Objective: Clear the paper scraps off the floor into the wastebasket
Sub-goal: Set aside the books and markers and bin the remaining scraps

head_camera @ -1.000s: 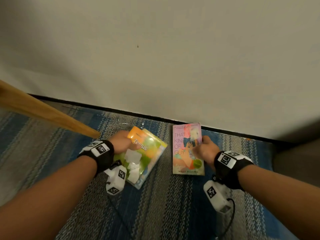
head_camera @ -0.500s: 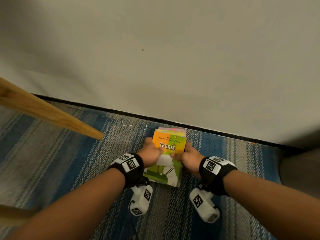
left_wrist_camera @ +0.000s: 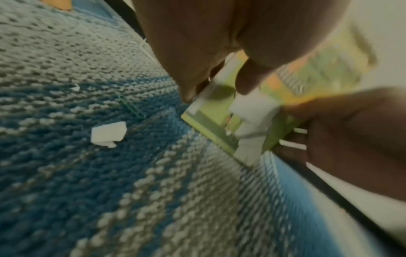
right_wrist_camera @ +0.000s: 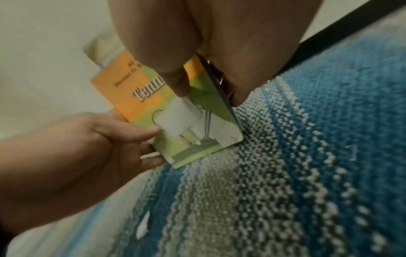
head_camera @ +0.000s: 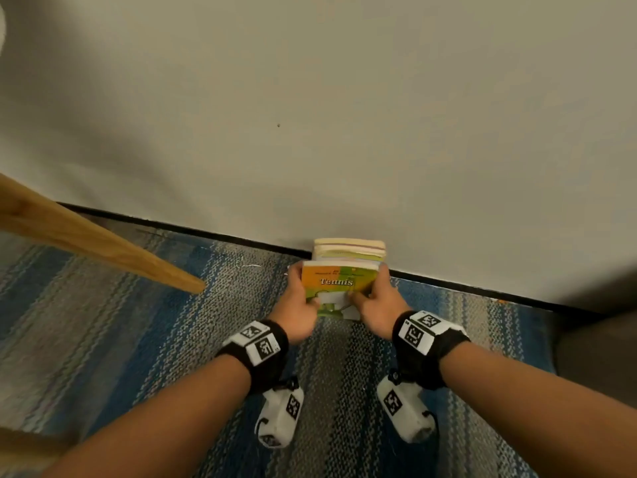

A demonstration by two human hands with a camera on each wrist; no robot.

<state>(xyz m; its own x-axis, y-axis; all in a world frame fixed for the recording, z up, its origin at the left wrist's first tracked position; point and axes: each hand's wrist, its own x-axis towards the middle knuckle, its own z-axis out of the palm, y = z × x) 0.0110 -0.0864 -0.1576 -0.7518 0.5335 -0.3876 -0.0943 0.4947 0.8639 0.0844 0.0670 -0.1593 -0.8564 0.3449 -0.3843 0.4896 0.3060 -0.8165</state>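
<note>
A white paper scrap [left_wrist_camera: 108, 133] lies on the striped carpet [left_wrist_camera: 153, 191] left of my hands, with a tiny white bit [left_wrist_camera: 75, 88] further off. Another thin white scrap [right_wrist_camera: 142, 224] lies on the carpet below my left hand. No wastebasket is in view. My left hand [head_camera: 300, 301] and right hand [head_camera: 374, 300] grip the two sides of an orange-green "Tennis" book [head_camera: 339, 288]. It stands tilted on the floor in front of other books [head_camera: 350, 250] against the wall.
A slanted wooden leg [head_camera: 103, 246] reaches the carpet at the left. A black baseboard [head_camera: 482, 288] runs along the wall. A green paper clip [left_wrist_camera: 131, 107] lies near the scrap. A dark grey object [head_camera: 599, 346] stands at the right edge.
One second ago the two books lay flat and apart, one under each hand. Both hands have brought them together and stood them up against the wall.
</note>
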